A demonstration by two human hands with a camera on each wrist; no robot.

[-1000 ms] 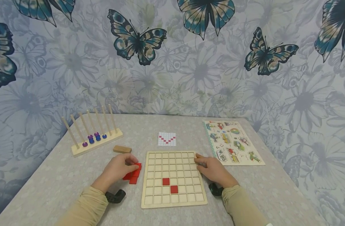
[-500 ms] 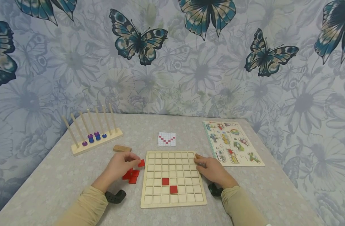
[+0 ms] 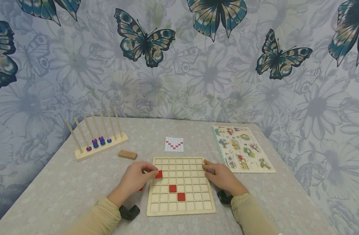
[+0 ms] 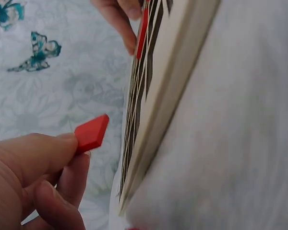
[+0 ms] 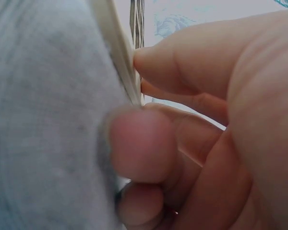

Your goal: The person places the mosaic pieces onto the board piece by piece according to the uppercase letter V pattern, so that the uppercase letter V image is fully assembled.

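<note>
My left hand (image 3: pixel 135 179) pinches a red square tile (image 3: pixel 159 174) between thumb and fingertips, over the left columns of a wooden grid board (image 3: pixel 194 189). The left wrist view shows this tile (image 4: pixel 90 134) tilted and apart from the board. Two more tiles, a first red tile (image 3: pixel 172 188) and a second red tile (image 3: pixel 181 196), lie in cells diagonal to each other. My right hand (image 3: pixel 223 176) holds the board at its upper right edge, the thumb (image 5: pixel 151 62) against the rim. A sliver of loose red tiles (image 3: pixel 141 188) shows beneath my left hand, which hides the rest.
Behind the board lies a small pattern card (image 3: pixel 174 144) with a pink V of squares. A wooden block (image 3: pixel 127 154) and a peg stand (image 3: pixel 103 147) with purple and blue beads are at the left. A picture puzzle board (image 3: pixel 241 150) lies at the right.
My left hand has picked a red tile from the loose pile and carried it right, from beside the board to over its left columns. My right hand has stayed at the board's edge.
</note>
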